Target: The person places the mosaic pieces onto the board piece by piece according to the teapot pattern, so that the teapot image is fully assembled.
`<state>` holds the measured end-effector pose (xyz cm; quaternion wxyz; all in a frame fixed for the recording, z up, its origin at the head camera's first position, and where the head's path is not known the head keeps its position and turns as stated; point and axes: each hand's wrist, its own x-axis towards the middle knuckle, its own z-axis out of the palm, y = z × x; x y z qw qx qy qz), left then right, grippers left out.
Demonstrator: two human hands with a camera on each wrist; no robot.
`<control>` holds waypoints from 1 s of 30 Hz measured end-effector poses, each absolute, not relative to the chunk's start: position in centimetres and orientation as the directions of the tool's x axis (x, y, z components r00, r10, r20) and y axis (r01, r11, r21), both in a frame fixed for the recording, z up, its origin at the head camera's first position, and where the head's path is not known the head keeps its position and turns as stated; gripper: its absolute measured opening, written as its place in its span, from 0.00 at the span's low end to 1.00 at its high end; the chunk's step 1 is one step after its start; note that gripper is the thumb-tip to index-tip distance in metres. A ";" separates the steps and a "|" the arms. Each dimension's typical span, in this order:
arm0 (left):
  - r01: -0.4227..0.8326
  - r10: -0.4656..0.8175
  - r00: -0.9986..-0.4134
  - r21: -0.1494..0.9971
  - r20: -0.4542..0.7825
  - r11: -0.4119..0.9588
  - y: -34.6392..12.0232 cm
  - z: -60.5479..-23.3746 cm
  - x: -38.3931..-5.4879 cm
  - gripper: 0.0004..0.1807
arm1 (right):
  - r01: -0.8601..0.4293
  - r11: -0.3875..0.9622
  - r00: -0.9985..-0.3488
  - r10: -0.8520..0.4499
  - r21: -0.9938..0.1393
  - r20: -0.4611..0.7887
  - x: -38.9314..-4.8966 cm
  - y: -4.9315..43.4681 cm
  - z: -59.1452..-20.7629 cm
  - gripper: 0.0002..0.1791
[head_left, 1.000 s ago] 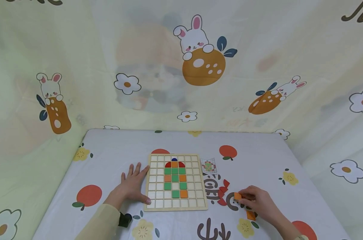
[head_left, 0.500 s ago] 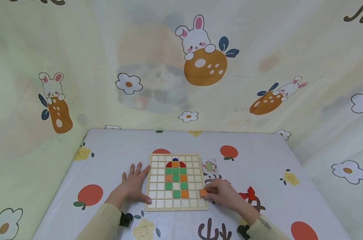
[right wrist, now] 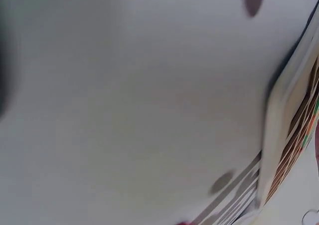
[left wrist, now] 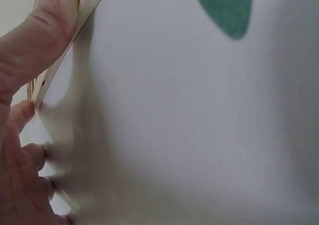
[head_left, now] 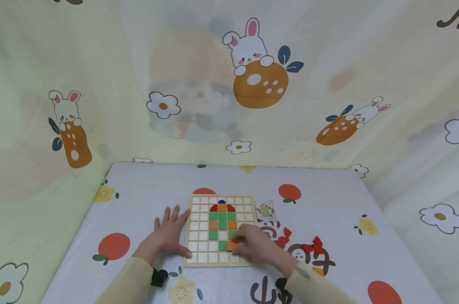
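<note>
A wooden grid board (head_left: 199,265) lies on the table, with green, orange, red and blue tiles forming a figure in its middle columns. My right hand (head_left: 254,242) reaches over its lower right part and pinches an orange tile (head_left: 230,245) beside the green tile (head_left: 222,245) in the second row from the bottom. At the left edge of the board my left hand (head_left: 166,238) lies with fingers spread, the thumb on the lower frame. In the left wrist view that thumb (left wrist: 42,35) rests against the wooden side. The right wrist view shows the board's edge (right wrist: 279,130), the tile out of sight.
A small picture card (head_left: 265,210) lies right of the board. Red pieces (head_left: 314,245) are scattered on the printed tablecloth, and another orange tile (head_left: 319,271) sits beyond the right forearm. A patterned curtain (head_left: 191,152) hangs behind the table.
My right hand has carried the orange tile leftward from the loose pieces at the right to over the board. My left hand has stayed at the board's left edge.
</note>
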<state>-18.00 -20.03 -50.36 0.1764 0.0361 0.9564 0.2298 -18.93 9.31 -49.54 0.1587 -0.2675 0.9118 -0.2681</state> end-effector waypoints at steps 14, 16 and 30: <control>-0.009 0.150 -0.936 0.449 -0.317 0.893 -20.2 -50.7 -18.1 0.72 | -0.473 0.697 -0.766 -0.627 -0.539 -0.138 -19.2 5.8 -49.6 0.13; -0.011 0.150 -0.936 0.455 -0.317 0.890 -20.2 -50.7 -18.1 0.72 | -0.480 0.705 -0.768 -0.625 -0.522 -0.138 -19.1 5.4 -49.7 0.13; -0.012 0.156 -0.933 0.463 -0.323 0.886 -20.2 -50.1 -17.8 0.71 | -0.511 0.729 -0.778 -0.617 -0.455 -0.116 -18.6 4.0 -49.6 0.13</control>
